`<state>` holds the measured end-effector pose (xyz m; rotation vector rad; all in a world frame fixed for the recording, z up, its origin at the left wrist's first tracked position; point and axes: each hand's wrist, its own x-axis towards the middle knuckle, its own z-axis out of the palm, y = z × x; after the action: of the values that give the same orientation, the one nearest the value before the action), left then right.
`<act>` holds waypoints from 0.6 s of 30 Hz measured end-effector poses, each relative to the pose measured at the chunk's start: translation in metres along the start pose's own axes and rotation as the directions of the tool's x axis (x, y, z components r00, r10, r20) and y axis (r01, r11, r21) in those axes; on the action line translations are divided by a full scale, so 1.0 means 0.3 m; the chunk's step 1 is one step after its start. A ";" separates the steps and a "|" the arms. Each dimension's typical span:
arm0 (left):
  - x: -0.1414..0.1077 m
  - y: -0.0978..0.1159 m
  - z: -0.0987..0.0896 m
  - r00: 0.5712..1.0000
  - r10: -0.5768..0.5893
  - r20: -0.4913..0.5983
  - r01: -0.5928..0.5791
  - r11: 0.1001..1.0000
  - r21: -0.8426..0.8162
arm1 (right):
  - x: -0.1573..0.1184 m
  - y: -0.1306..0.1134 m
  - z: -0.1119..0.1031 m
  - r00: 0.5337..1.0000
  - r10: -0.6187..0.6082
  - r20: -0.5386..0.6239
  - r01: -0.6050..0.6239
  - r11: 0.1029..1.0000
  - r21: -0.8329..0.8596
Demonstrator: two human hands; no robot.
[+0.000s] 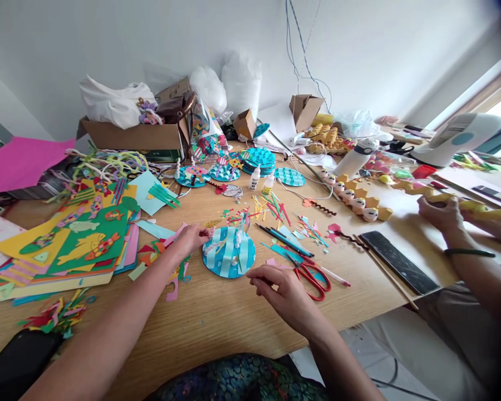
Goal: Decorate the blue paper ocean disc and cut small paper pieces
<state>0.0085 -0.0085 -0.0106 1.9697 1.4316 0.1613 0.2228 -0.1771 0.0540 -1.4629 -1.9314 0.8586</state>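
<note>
A round blue disc with pale wavy strips and small white pieces standing on it lies flat on the wooden table. At its upper left edge is my left hand, its fingers pressed together; whatever they pinch, if anything, is too small to name. My right hand hovers by the disc's lower right edge with fingers curled and bunched, their tips partly hidden. Just right of it lie red-handled scissors. Dark pens rest above the scissors. Paper scraps are spread left of the disc.
Coloured sheets with paper fish are stacked at left. Glue bottles and more blue discs stand farther back. A black phone lies at right, near another person's hand on a yellow egg-carton strip. A black object sits lower left.
</note>
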 end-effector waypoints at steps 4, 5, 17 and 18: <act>-0.007 0.001 -0.012 0.999 0.017 -0.043 -0.018 0.999 -0.028 | -0.003 -0.005 -0.003 0.999 -0.016 -0.028 0.014 0.997 -0.071; -0.010 0.002 -0.017 0.998 0.027 -0.055 -0.029 0.999 -0.037 | -0.005 0.003 -0.006 1.000 -0.008 -0.026 0.005 0.995 -0.100; -0.028 0.038 -0.038 0.989 0.047 -0.143 -0.063 0.992 -0.109 | -0.047 0.206 -0.210 0.876 0.367 -0.313 -0.475 0.766 -0.432; -0.028 0.039 -0.037 0.988 0.044 -0.145 -0.060 0.992 -0.108 | -0.050 0.221 -0.227 0.866 0.382 -0.323 -0.495 0.745 -0.447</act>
<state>0.0092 -0.0127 0.0071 1.9367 1.4292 0.4048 0.3182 -0.1681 0.0454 -2.3039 -1.7467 0.3313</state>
